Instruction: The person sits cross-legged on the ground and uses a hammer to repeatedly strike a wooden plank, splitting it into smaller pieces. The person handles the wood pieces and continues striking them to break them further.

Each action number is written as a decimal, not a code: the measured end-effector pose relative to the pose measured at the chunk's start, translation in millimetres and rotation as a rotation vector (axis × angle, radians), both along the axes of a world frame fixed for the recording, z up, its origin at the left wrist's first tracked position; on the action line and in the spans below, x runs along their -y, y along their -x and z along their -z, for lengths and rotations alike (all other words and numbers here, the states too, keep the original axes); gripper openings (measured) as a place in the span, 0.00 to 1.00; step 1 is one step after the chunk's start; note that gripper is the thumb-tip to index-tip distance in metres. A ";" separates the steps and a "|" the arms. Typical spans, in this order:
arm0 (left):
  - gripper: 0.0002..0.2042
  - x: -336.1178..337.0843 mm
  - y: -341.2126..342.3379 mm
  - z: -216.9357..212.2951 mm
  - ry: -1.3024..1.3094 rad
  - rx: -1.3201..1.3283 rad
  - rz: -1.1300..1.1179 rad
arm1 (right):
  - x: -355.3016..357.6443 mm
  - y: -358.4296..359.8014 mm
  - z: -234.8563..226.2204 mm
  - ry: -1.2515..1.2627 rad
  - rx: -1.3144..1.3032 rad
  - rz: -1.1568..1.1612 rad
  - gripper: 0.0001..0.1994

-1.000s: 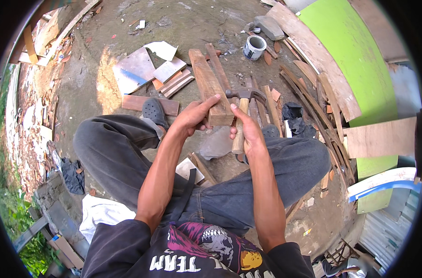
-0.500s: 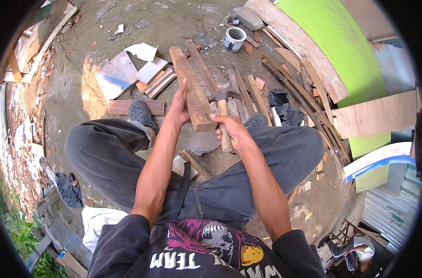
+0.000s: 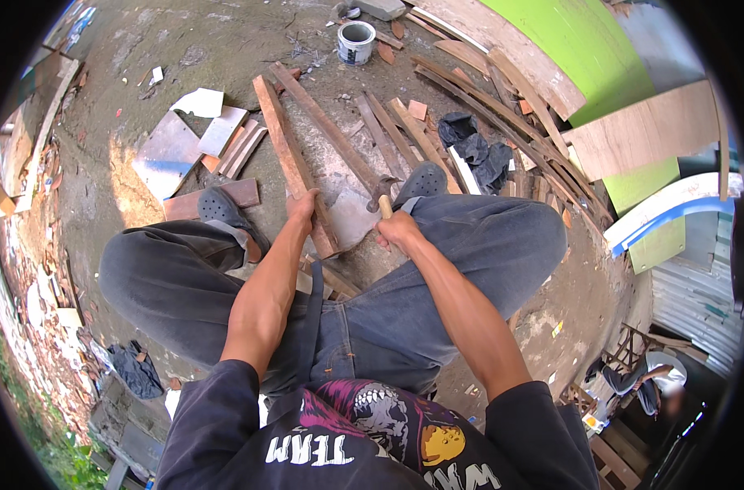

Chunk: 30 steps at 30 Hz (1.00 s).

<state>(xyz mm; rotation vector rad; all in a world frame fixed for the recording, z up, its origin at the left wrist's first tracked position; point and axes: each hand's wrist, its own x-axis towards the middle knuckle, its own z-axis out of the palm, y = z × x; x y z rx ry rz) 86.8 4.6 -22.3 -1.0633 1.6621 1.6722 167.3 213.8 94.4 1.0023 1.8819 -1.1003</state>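
My left hand (image 3: 303, 209) is closed round the side of a long brown wooden beam (image 3: 283, 145). The beam slants from near my crotch to the far left, low over the ground between my feet. A hammer (image 3: 386, 206) with a pale wooden handle and a dark metal head is in my right hand (image 3: 399, 230), whose fingers wrap the handle. Its head points away from me, close to the near end of a second, thinner wood strip (image 3: 323, 122) on the ground. A flat grey stone slab (image 3: 352, 214) lies between the beam and the hammer.
Wood offcuts (image 3: 239, 147) and a stained board (image 3: 166, 153) lie beyond my left foot. Long strips (image 3: 502, 114), a black plastic bag (image 3: 474, 147) and a paint can (image 3: 356, 42) are ahead and right. Green panels (image 3: 584, 49) stand farther right. Another person (image 3: 662, 376) is at lower right.
The beam has come down from a raised, tilted hold toward the ground. My right hand with the hammer has moved away from the beam's end. The whole view has shifted.
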 end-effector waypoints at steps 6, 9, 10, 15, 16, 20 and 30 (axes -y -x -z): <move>0.26 -22.9 -2.4 -1.1 0.153 -0.029 0.227 | -6.1 -3.4 -4.2 -0.143 0.099 -0.225 0.11; 0.28 -25.1 1.5 4.4 0.193 -0.052 0.326 | 3.9 4.3 -7.0 -0.138 0.160 -0.216 0.11; 0.29 -23.2 0.9 5.8 0.144 -0.051 0.320 | 6.0 5.2 -5.7 -0.131 0.168 -0.203 0.11; 0.28 -11.2 -3.5 24.2 0.134 0.017 0.391 | 19.0 2.5 2.1 -0.232 0.080 -0.346 0.16; 0.28 -17.1 -6.2 25.3 0.147 0.052 0.413 | 21.9 -3.2 23.5 -0.271 0.101 -0.238 0.18; 0.32 -9.6 1.9 31.5 0.113 0.053 0.459 | 47.4 11.6 50.0 -0.252 0.110 -0.205 0.17; 0.41 1.5 17.0 63.0 0.008 0.059 0.171 | 36.9 11.1 9.8 -0.196 0.191 -0.371 0.19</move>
